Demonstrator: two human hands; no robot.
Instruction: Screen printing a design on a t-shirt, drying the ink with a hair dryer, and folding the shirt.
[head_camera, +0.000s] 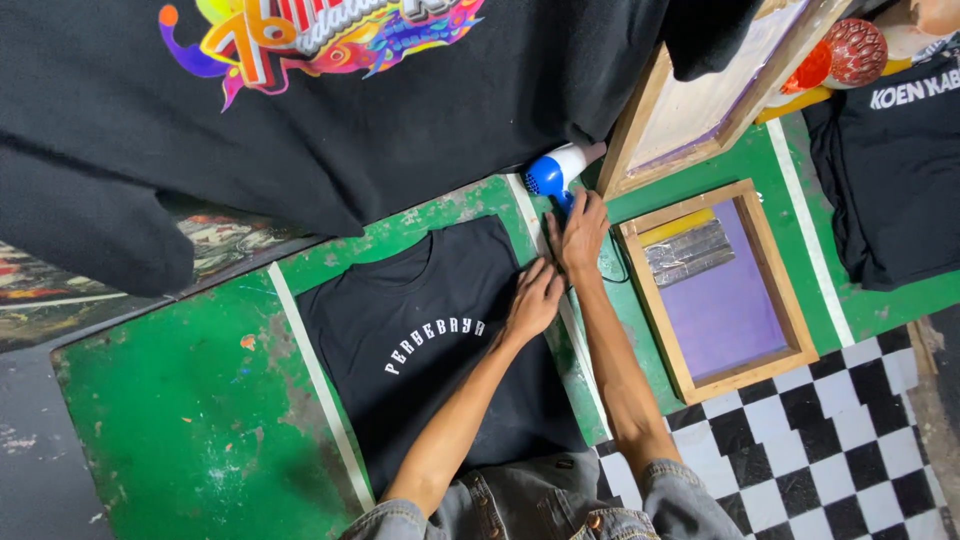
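Black T-shirt (430, 340) is seen laid flat at the centre of the frame on the green desk (180, 420), its arc of white lettering facing up. Its lower hem is hidden behind the person's denim sleeves at the bottom edge, and its right edge is partly covered by the forearms. A second black garment with a bright multicoloured print (300, 90) is hung across the upper left, cut off by the top of the frame, and part of the desk behind it is hidden.

Open green surface is left to the left of the shirt, bounded by a pale painted stripe; to the right, room is tight, closed in by a wooden screen frame with a purple mesh (720, 290). A second wooden frame (690, 100) is tilted above it, partly covered by dark cloth. Checkered floor is shown at the lower right.

The left hand (533, 297) is laid on the shirt's upper right shoulder, fingers held together and pressed flat on the cloth. The right hand (578, 232) is placed just beyond the shirt's edge, at the handle of a blue and white hair dryer (556, 172); whether the fingers are closed round it cannot be told.
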